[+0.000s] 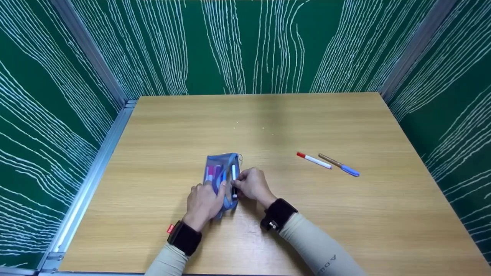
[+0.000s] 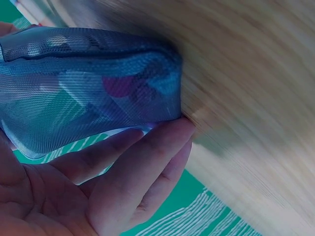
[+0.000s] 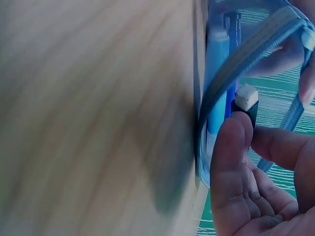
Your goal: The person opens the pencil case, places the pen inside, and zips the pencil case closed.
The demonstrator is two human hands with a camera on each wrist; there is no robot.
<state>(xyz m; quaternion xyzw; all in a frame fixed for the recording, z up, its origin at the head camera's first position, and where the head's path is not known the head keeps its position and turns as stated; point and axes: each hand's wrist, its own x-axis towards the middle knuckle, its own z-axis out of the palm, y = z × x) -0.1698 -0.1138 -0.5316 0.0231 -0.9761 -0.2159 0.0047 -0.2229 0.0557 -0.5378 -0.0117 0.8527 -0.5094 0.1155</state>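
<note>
A blue mesh pencil case [image 1: 220, 157] lies on the table with its zipped side open, several pens and markers showing inside. My left hand [image 1: 204, 201] holds it from the left, thumb by the opening; in the left wrist view its fingers [image 2: 147, 167] lie along the underside of the mesh. My right hand [image 1: 254, 184] pinches a white-and-black marker [image 1: 233, 172] between thumb and fingertips at the opening. The right wrist view shows the marker's white end [image 3: 247, 97] beyond the fingertips, near a light blue pen [image 3: 216, 73] inside the case. Pink and purple caps show through the mesh.
To the right on the wooden table [image 1: 268, 115] lie a white marker with a red cap [image 1: 316, 161] and a brown pen with a blue cap [image 1: 349, 170], side by side. Green walls with white wavy lines enclose the table, and a metal rail [image 1: 90, 168] runs along its left edge.
</note>
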